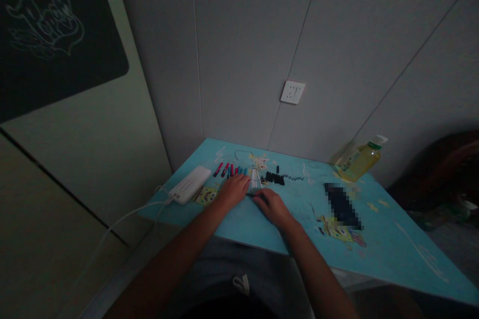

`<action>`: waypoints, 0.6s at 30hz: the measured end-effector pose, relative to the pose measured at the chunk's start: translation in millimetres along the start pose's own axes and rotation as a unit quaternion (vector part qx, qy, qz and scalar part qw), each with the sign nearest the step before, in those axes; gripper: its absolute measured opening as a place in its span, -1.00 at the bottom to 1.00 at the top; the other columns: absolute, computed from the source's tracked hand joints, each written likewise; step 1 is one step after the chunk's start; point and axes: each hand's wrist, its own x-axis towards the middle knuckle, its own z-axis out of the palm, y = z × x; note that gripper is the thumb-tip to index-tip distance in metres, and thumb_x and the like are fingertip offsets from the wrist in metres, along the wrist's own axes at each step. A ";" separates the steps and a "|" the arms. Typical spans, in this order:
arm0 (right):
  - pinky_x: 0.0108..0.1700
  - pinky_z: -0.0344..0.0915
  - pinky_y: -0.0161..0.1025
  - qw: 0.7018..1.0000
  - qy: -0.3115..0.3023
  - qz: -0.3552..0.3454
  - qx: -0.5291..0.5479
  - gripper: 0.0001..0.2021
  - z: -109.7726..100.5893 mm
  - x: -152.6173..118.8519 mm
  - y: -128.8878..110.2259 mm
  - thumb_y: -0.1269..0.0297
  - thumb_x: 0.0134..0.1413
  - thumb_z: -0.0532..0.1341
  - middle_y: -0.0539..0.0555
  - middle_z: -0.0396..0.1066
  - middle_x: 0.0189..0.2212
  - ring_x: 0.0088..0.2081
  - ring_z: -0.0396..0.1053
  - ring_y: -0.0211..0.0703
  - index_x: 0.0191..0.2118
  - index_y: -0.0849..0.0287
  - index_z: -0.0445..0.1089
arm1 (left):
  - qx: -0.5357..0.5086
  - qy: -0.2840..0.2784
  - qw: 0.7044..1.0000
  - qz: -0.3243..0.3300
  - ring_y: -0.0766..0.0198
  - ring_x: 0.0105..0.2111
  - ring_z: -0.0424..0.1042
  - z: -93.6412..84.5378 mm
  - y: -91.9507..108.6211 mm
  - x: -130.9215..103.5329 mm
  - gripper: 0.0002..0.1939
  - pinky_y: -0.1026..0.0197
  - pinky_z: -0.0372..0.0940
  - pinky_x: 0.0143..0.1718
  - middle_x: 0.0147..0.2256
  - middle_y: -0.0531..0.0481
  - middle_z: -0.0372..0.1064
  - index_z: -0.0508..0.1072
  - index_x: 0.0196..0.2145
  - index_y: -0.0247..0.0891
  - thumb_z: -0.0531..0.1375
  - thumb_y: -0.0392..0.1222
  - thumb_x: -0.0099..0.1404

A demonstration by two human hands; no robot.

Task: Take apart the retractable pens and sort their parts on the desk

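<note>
Grey panelled wall [243, 60] fills the back of the view. Pale cabinet [149, 134] at left carries a black board [86, 60] with a light line drawing.

Surface [243, 229]: light blue, printed with cartoon figures and stars, standing against the wall. Dark trousers [209, 264] with a pale drawstring show below its near edge.

Bottle [359, 162] of yellow liquid, white cap, green band at the neck; stands near the far right edge, appearing tilted in this view. Dark flat item [342, 207] lies nearer on the right; pixelated, identity not readable.

White block [190, 184] at the left end of the surface, with a white cable [123, 222] running off the near left edge.

Both hands are close together near the centre. Left hand [235, 189]: palm down, fingers bent over the near ends of the teal pieces; cannot tell whether it grips anything. Right hand [275, 205]: thumb and fingers brought together, apparently pinching a thin dark piece that points toward the left hand.

Socket plate [293, 92]: white, on the wall above the surface.

Small parts, beyond the hands: black pieces [275, 178] side by side, right of centre; white sticks [255, 178] fanned slightly between them and the teal pieces [241, 170]; pink-red pieces [218, 169] farther left. Lone black piece [277, 169] just behind the black row. Thin dark piece [252, 194]: between the hands, details too small to read.
</note>
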 end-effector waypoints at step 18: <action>-0.31 0.34 -0.19 0.978 0.159 0.131 0.027 -0.71 -18.1 -0.5 27.0 0.11 0.24 0.10 0.11 0.51 -0.32 -0.41 0.42 -0.11 -0.07 0.14 0.41 | -0.006 -0.008 0.999 0.042 0.18 -0.17 0.41 3.5 0.0 -0.2 -0.78 0.13 0.29 -0.06 -0.25 -0.08 0.43 0.45 -0.16 -0.20 0.01 -0.21 0.45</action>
